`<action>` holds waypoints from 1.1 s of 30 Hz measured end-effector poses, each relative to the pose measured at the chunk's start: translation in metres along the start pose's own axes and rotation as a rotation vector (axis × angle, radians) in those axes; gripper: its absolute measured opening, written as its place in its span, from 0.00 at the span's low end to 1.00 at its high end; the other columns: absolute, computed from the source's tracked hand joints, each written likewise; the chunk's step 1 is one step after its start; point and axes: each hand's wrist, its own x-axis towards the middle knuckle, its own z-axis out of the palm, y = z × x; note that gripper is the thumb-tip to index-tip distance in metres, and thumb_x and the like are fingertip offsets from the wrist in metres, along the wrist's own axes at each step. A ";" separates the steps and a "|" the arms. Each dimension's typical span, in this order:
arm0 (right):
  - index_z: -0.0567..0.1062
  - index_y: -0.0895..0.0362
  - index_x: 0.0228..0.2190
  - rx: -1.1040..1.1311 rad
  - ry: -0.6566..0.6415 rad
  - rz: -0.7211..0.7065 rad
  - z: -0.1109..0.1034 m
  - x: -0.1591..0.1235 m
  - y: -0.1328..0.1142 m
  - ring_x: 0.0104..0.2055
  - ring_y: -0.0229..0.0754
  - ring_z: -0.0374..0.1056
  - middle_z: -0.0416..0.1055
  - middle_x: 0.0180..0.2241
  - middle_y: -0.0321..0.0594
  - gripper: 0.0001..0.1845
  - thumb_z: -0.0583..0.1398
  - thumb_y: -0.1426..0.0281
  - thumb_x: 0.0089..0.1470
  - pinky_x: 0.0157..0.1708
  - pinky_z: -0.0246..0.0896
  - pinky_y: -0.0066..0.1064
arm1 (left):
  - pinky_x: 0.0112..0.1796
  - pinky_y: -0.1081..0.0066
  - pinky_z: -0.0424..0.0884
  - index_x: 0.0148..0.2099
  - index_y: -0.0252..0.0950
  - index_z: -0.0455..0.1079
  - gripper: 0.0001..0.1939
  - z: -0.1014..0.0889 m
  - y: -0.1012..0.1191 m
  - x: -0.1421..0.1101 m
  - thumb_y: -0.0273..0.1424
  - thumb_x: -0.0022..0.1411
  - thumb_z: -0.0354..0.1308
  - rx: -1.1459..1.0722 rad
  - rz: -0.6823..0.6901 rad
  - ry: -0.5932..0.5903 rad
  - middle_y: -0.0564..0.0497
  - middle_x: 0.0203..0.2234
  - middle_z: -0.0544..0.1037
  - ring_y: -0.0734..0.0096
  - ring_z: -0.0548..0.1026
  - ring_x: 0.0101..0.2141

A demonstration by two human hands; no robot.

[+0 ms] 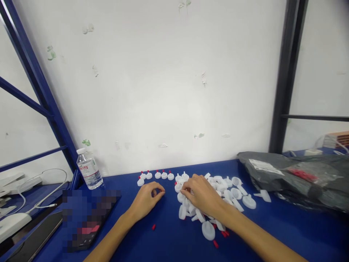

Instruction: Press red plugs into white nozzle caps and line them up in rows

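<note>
"What lies nearest us?"

"A few small, stubby red tips [216,244] on the smooth blue tabletop [174,242], just beside a round, pale disc-like cap [208,230]. Another lone red piece [154,227] lies between our forearms."

"And our hands?"

"Our left hand [145,202] hovers or rests above the blue surface, fingers curled, thumb bent toward the index fingertip. We see nothing between them, but we cannot tell whether something small is hidden there. Our right hand [203,194] is bent over the heap, fingertips drawn together at its left side; we cannot tell whether they grip a cap or only touch one."

"How does the heap look?"

"The white pile [236,193] is a jumble of matte, plastic-looking pieces, round discs with slim spouts, tipped every way."

"Beyond that?"

"Six finished-looking white caps [157,175] stand upright near the wall, flat round bases below, red points on top. Left of them we have a clear, ribbed bottle [89,169]; to the right, a crinkled grey bag [261,174]. Behind everything, the white wall [163,91] is scuffed and flaking in patches."
</note>
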 end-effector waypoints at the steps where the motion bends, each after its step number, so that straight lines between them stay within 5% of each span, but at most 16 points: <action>1: 0.81 0.52 0.31 0.004 0.002 0.000 0.002 0.000 0.000 0.36 0.47 0.69 0.79 0.28 0.38 0.11 0.59 0.67 0.62 0.36 0.54 0.36 | 0.34 0.71 0.67 0.39 0.39 0.77 0.08 0.000 0.002 0.000 0.34 0.64 0.57 -0.005 -0.003 0.008 0.52 0.33 0.78 0.71 0.73 0.29; 6: 0.82 0.51 0.35 0.052 0.010 0.016 0.008 0.002 0.002 0.37 0.48 0.71 0.80 0.28 0.36 0.06 0.63 0.65 0.59 0.36 0.55 0.34 | 0.34 0.71 0.68 0.50 0.41 0.76 0.13 0.004 0.008 -0.002 0.35 0.67 0.55 -0.047 0.031 0.014 0.51 0.36 0.78 0.70 0.73 0.30; 18: 0.81 0.51 0.34 0.108 -0.022 -0.077 0.010 0.005 0.005 0.35 0.44 0.72 0.79 0.30 0.35 0.02 0.65 0.69 0.57 0.39 0.56 0.33 | 0.27 0.73 0.65 0.42 0.38 0.78 0.11 0.003 0.031 -0.004 0.37 0.65 0.56 -0.158 -0.054 -0.027 0.52 0.26 0.79 0.70 0.75 0.24; 26: 0.77 0.50 0.38 0.173 0.024 -0.099 0.006 0.001 0.002 0.43 0.45 0.70 0.75 0.39 0.36 0.03 0.62 0.69 0.61 0.43 0.57 0.36 | 0.21 0.75 0.62 0.43 0.37 0.76 0.16 0.004 0.028 -0.004 0.43 0.64 0.57 -0.308 -0.160 -0.016 0.53 0.19 0.77 0.70 0.72 0.19; 33: 0.67 0.52 0.40 0.513 0.146 0.022 -0.003 0.004 0.000 0.43 0.43 0.72 0.74 0.39 0.38 0.04 0.52 0.67 0.67 0.41 0.63 0.33 | 0.17 0.77 0.61 0.43 0.34 0.72 0.22 0.007 0.018 0.003 0.48 0.59 0.62 -0.631 -0.228 0.031 0.42 0.39 0.81 0.68 0.78 0.22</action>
